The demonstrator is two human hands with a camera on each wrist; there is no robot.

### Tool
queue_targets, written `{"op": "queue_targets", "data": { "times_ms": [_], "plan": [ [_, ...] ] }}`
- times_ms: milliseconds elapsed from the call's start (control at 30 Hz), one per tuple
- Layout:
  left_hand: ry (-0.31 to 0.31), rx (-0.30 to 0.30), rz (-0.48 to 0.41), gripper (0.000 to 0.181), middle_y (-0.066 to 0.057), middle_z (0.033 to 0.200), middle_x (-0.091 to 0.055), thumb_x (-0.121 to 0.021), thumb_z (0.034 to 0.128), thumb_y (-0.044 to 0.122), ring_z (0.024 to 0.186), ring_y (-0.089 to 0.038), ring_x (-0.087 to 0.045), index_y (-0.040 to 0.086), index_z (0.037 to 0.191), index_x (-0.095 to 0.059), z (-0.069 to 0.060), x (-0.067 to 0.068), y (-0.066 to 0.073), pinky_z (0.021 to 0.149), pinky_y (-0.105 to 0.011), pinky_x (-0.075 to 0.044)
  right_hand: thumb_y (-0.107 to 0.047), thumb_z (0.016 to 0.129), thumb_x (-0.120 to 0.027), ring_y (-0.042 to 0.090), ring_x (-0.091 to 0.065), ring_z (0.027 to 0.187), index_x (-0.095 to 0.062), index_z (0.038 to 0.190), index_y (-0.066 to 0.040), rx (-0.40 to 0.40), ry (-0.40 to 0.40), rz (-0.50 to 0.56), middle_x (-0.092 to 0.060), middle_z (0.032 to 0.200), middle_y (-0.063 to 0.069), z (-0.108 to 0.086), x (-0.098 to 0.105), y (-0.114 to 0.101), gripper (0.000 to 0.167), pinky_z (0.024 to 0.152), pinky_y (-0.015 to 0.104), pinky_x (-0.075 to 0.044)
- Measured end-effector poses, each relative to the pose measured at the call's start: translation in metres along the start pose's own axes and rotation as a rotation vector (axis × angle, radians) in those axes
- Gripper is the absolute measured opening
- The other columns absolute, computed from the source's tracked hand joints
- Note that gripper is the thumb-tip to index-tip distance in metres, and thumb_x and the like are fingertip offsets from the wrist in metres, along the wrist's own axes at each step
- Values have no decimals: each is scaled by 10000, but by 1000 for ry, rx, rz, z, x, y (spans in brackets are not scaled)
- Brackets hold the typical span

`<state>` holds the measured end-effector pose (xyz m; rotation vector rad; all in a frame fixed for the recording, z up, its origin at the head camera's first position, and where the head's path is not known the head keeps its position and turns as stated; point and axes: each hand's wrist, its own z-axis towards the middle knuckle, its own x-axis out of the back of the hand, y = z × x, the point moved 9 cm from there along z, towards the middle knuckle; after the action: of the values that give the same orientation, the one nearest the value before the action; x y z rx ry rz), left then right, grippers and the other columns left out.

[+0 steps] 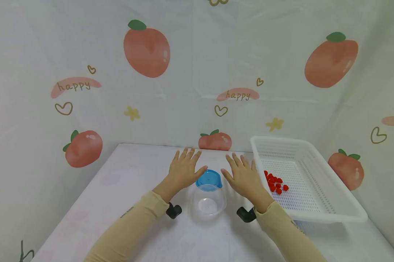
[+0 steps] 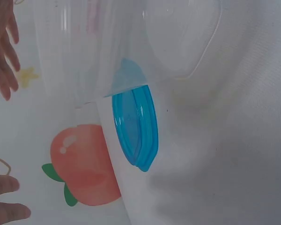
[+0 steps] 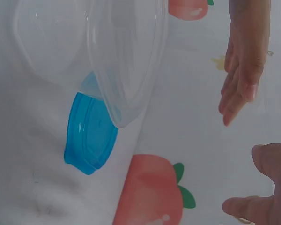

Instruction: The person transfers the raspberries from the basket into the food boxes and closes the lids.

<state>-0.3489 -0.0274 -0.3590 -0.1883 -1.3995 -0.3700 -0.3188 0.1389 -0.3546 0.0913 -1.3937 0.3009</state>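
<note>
Between the two hands a clear plastic container (image 1: 210,204) stands on the table, with a blue lid (image 1: 208,179) lying just behind it. My left hand (image 1: 184,171) hovers to the left of the lid, fingers straight and spread, holding nothing. To the right, my right hand (image 1: 244,178) is likewise spread flat in the air, next to the white basket. In the left wrist view the lid (image 2: 136,129) lies partly behind the container (image 2: 131,42). The right wrist view also shows the lid (image 3: 91,133) behind the container (image 3: 126,61).
A white perforated plastic basket (image 1: 331,214) stands at the right of the table (image 1: 118,182). Several small red pieces (image 1: 275,183) lie in its left part. A white cloth printed with fruit (image 1: 190,72) hangs behind the table.
</note>
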Motion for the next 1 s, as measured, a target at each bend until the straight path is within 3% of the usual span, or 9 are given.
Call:
{"op": "queue_targets", "data": {
  "times_ms": [233, 433, 667, 800, 1000],
  "plan": [
    [-35, -6, -49, 623, -129, 1491, -430, -422, 971, 557, 1414, -350, -337, 130, 1422, -474, -4, -3, 0, 1184, -525, -210, -477, 978, -461, 401, -450, 1323, -417, 1455, -82, 6, -31, 38, -466, 1450, 191, 0, -5, 0, 621, 1101, 599, -318],
    [-48, -7, -99, 562, -117, 1387, -546, -458, 976, 508, 1331, -326, -461, 106, 1362, -535, -5, -6, 0, 1148, -498, -309, -456, 984, -468, 349, -583, 1190, -524, 1365, -83, -12, -67, 54, -579, 1337, 168, -1, -10, 1, 537, 980, 513, -488],
    [-87, 26, -171, 466, -96, 1249, -649, -508, 969, 452, 1119, -292, -627, 118, 1280, -605, -5, -12, -2, 904, -452, -535, -443, 971, -511, 302, -642, 1074, -580, 1275, -97, -52, -129, 85, -644, 1241, 134, -2, -15, 4, 465, 875, 471, -555],
    [-144, 48, -257, 407, -79, 1176, -682, -543, 960, 405, 1045, -246, -655, 129, 1247, -625, -5, -18, -4, 803, -424, -560, -422, 962, -542, 281, -655, 1007, -602, 1224, -98, -54, -146, 115, -672, 1163, 127, -3, -16, 4, 421, 825, 439, -575],
    [-182, 51, -332, 373, -79, 1129, -688, -558, 956, 373, 1011, -237, -657, 131, 1229, -636, -7, -24, -5, 791, -418, -549, -392, 949, -579, 257, -657, 955, -624, 1178, -106, -58, -153, 147, -686, 1093, 116, -5, -15, 7, 369, 788, 409, -581]
  ]
}}
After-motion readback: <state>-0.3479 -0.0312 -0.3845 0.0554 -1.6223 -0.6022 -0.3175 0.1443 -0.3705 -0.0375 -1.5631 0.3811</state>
